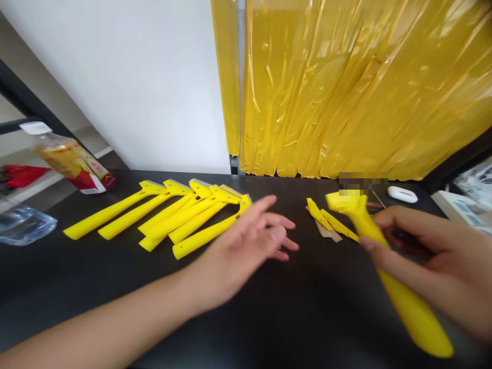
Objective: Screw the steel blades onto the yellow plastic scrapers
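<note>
My right hand [426,256] grips the yellow handle of a scraper [403,297], whose head points up and away to the left; part of that head is blurred out by blocky pixels. With its fingers apart and holding nothing, my left hand [253,241] hovers over the middle of the dark table. Just beyond it lie several yellow scrapers [192,210], side by side and partly overlapping, their heads toward the back. Between my two hands rest loose yellow clamp pieces [319,215] with thin flat plates [326,230] beneath them.
On the black table [269,318], a drink bottle [73,159] stands at the back left near a clear plastic wrapper [25,223]. A white earbud case [402,195] and a white box [461,205] are at the right. Behind rise a white panel [154,87] and yellow plastic film [326,87].
</note>
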A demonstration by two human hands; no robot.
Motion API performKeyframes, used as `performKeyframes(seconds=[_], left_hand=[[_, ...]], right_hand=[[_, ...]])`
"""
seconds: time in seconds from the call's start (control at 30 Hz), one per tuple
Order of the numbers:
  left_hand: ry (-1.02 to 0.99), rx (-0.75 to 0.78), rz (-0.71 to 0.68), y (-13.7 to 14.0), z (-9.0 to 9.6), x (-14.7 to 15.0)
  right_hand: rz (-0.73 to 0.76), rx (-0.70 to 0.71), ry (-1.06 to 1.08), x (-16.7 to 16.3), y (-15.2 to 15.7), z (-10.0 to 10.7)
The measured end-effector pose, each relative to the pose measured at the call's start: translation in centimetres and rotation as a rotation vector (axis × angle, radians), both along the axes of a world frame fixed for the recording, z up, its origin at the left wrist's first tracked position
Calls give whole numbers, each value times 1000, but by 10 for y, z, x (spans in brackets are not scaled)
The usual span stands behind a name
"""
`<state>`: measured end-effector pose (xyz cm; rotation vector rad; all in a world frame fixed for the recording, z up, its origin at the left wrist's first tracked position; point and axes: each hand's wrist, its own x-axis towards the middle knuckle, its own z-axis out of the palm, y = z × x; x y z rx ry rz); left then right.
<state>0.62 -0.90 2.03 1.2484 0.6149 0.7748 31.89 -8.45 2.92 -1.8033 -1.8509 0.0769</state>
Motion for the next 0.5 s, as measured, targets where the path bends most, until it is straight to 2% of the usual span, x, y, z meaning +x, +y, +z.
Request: performKeyframes(seconds=[0.07, 0.13, 0.2, 0.27, 0.3, 0.37, 0.4, 0.5], left_hand=[[-101, -150, -125, -17, -10, 9], [-106, -163, -151, -27, -18, 13], [-23, -158, 7, -29, -25, 12], [24, -191, 170, -24, -28, 11], [24, -219, 197, -21, -29, 11], [23, -271, 156, -13, -28, 11], [37, -297, 128, -10, -27, 12], [82, -362, 111, -3, -24, 13]], right_hand=[[198, -22, -12, -49, 3, 8], [334, -15, -10, -84, 8, 9], [412, -1, -34, -103, 12, 5], [483, -34, -7, -107, 18, -1], [509, -65, 28, -103, 22, -4], [499, -98, 77, -89, 33, -9], [446, -75, 58, -79, 40, -11], [126, 28, -239, -47, 69, -20]])
